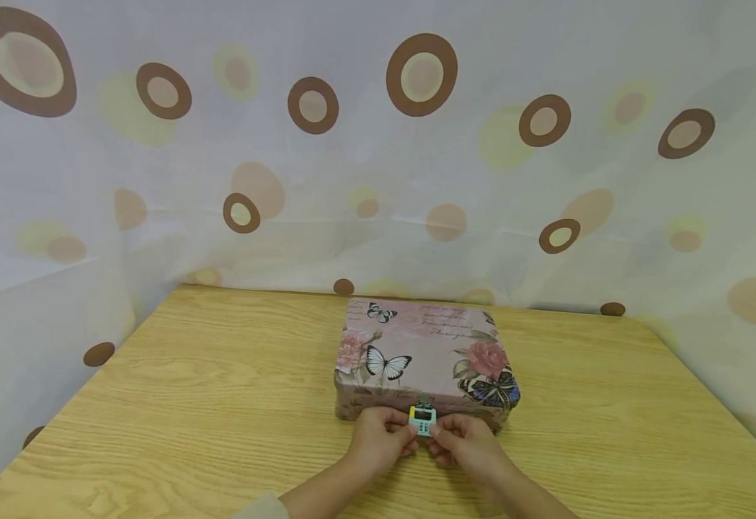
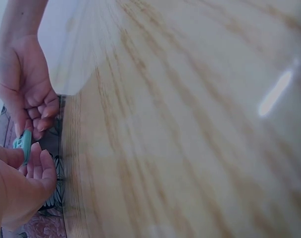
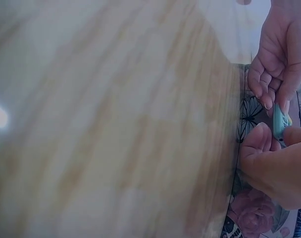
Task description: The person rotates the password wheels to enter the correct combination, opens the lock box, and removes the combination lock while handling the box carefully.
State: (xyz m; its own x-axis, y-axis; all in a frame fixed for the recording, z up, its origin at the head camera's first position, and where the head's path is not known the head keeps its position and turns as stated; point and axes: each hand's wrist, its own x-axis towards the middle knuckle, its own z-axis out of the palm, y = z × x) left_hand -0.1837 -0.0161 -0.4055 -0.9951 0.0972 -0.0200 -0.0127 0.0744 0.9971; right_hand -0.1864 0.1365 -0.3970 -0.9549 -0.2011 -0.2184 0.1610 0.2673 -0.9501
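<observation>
A small turquoise combination padlock (image 1: 422,421) with a yellow part sits at the front of a pink tin box (image 1: 429,346) printed with flowers and butterflies. My left hand (image 1: 379,438) pinches the padlock's left side between thumb and fingers. On the other side, my right hand (image 1: 471,445) pinches it the same way. Just above the padlock is the box's metal clasp (image 1: 424,402); whether the shackle passes through it cannot be made out. The box lid is down. In the right wrist view the padlock (image 3: 279,123) is held between both thumbs and fingers.
The box stands on a wood-grain table (image 1: 222,389), near its back edge. Behind and at both sides hangs a pale curtain (image 1: 352,180) with brown and yellow circles.
</observation>
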